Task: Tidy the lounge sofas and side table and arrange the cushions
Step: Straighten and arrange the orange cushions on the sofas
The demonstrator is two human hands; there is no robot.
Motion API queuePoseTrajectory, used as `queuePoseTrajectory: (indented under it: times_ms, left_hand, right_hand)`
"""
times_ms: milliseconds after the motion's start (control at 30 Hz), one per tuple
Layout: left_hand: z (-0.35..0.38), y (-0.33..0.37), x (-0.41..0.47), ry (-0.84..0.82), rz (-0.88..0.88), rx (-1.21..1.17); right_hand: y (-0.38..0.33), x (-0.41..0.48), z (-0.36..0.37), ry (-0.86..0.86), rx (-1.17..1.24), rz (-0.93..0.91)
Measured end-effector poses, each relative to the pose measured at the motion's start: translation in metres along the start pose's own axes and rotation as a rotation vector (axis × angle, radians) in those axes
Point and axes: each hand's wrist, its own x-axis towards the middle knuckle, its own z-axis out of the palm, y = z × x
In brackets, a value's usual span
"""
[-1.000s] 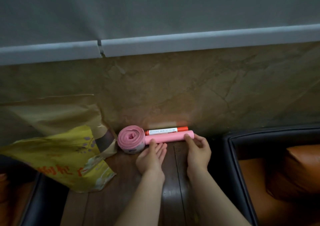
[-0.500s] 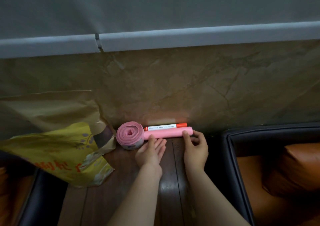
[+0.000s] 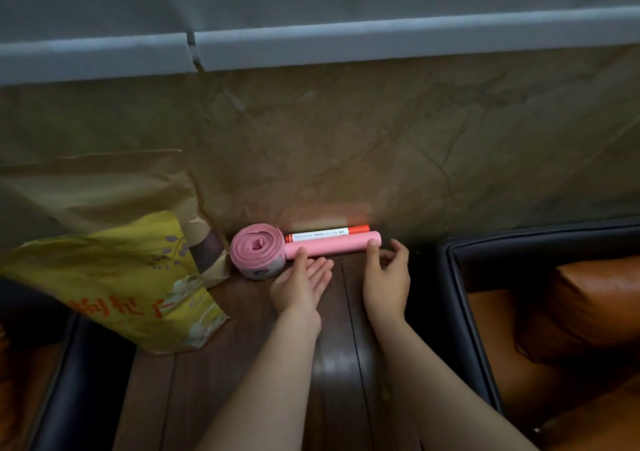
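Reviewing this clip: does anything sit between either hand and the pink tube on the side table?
Nothing visible does. The left hand and right hand both touch the pink tube from the front. The marker lies behind it, against the wall.

Marbled brown wall panel (image 3: 381, 145): set behind. Grey moulding (image 3: 381, 40): run across above it, broken by one joint. Yellow printed paper bag (image 3: 114, 277): leaned at left.
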Motion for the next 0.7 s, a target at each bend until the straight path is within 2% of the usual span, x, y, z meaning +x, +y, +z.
queuePoseTrajectory:
  times_ms: [200, 300, 433, 700]
  left_hand:
    - [-0.011, -0.004, -0.008, -0.099, -0.004, 0.069]
    - [-0.026, -0.003, -0.015, -0.172, -0.002, 0.229]
    - [-0.048, 0.004, -0.025, -0.241, 0.097, 0.542]
    - [-0.067, 0.030, -0.051, -0.409, 0.344, 0.886]
  right_hand:
    - [0.009, -0.017, -0.015, -0.089, -0.150, -0.100]
    - [0.007, -0.029, -0.026, -0.111, -0.198, -0.133]
    - [0.006, -0.056, -0.037, -0.113, -0.318, -0.196]
    - [-0.023, -0.105, -0.057, -0.145, -0.437, -0.410]
